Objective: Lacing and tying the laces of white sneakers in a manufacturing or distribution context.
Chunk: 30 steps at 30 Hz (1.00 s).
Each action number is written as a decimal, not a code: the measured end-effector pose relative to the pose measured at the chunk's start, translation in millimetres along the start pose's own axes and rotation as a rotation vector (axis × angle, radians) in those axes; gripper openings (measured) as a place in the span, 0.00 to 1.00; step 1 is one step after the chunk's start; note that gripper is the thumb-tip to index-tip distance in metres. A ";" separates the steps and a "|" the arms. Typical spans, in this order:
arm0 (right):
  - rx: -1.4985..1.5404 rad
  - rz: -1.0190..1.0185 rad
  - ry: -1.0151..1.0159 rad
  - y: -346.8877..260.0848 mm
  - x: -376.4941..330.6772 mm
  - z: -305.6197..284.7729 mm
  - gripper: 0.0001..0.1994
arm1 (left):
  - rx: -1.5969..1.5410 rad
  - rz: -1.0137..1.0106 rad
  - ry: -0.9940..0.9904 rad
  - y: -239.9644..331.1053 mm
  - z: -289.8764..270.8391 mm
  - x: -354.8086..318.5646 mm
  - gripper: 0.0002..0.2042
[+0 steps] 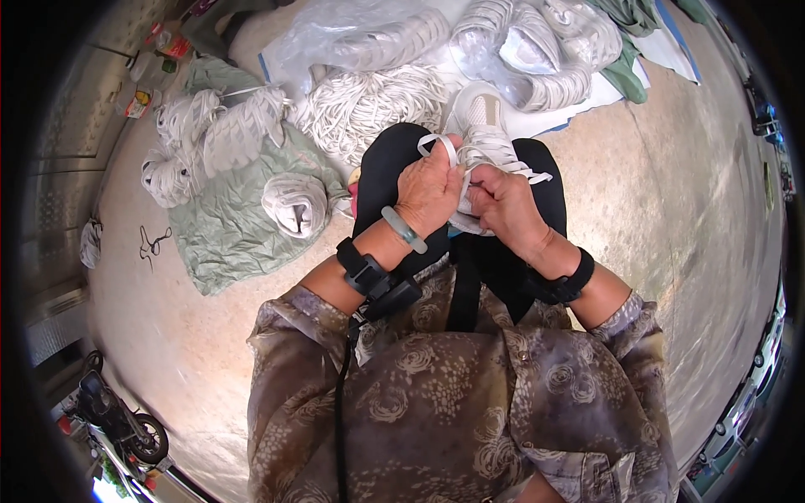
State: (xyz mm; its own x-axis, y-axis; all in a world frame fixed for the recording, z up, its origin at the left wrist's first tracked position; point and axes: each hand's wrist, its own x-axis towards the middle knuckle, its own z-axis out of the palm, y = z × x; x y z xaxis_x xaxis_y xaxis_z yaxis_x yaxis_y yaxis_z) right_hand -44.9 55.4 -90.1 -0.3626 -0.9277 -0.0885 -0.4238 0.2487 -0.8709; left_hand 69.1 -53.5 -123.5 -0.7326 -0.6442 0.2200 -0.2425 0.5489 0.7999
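The person sat with a white shoe [481,134] resting on the lap, its toe pointing away from the body and its heel hidden under the hands. The left hand [429,191] lay over the near left part of the shoe, its fingers closed on a flat white lace [442,144] that rose in a loop above the knuckles. The right hand [503,205] sat just beside it, touching it at the thumbs, with its fingers pinched together on the lace where it crossed the shoe's upper; another end of lace stuck out to the right of that hand. A pale green bangle [404,229] circled the left wrist, and a black strap with a small device [375,277] sat further up that forearm. A black band [568,281] wrapped the right wrist.

The lap was covered by dark trousers, and the person wore a patterned brown blouse. On the concrete floor [671,193] ahead lay a heap of loose white laces [369,105], clear plastic bags of more white shoe parts [520,50], and, to the left, a green cloth [226,226] carrying bundles of white uppers [220,130] and one rolled white bundle [295,204]. A small scooter [117,419] stood at the lower left edge of the floor.
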 end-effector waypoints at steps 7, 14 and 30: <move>-0.171 -0.202 0.037 -6.2 -0.8 -5.9 0.03 | -0.413 -0.170 0.164 7.3 6.9 -4.1 0.09; -0.187 -0.032 -0.322 6.0 -58.3 -84.6 0.05 | -0.966 -0.500 0.158 8.4 -7.7 -1.0 0.07; -0.115 -0.192 0.214 27.0 -46.4 -70.7 0.11 | 0.271 0.434 0.034 77.1 -6.5 0.9 0.03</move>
State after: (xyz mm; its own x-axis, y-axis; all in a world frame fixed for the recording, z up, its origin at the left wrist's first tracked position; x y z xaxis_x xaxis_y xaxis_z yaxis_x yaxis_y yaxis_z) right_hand -98.2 124.7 -75.4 -0.4283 -0.8840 0.1873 -0.5881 0.1153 -0.8005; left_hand 53.8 -15.2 -58.1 -0.7822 -0.3406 0.5216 -0.0802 0.8854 0.4579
